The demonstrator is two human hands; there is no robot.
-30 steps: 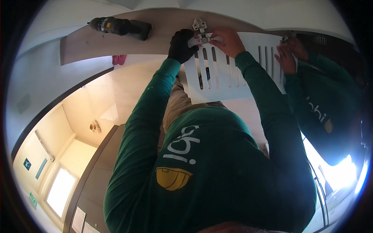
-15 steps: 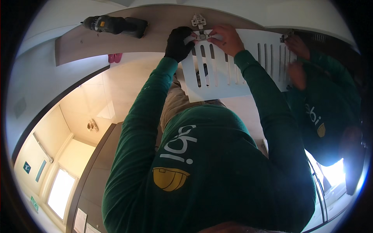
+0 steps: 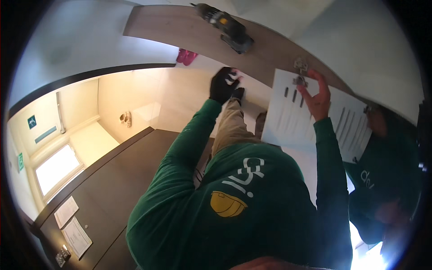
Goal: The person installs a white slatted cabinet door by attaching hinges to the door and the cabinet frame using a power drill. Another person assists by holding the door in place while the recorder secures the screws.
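A white slotted panel [image 3: 276, 119] stands against the edge of a brown wooden board [image 3: 175, 24]. At its upper edge is a metal cabinet hinge [image 3: 300, 81], and the thumb and forefinger of my bare right hand [image 3: 318, 100] are around it. My left hand [image 3: 222, 86], in a black glove with bare fingertips, is held away from the panel. Its fingers are curled, a gap shows between them and the thumb, and I see nothing in it. Closest to that hand is a cordless drill [image 3: 231, 30], lying on the board and smeared by motion.
At right, another person in a green top [image 3: 382, 175] has a hand [image 3: 377, 122] by the panel's far hinge [image 3: 369, 110]. Pink shoes [image 3: 186, 57] stand beyond the board. A dark cabinet front [image 3: 130, 180] with papers [image 3: 77, 237] fills the lower left.
My left hand has let go of the hinge and moved left, away from the panel. The right stays at the hinge. The whole view has swung, shifting the drill and panel rightward in the picture.
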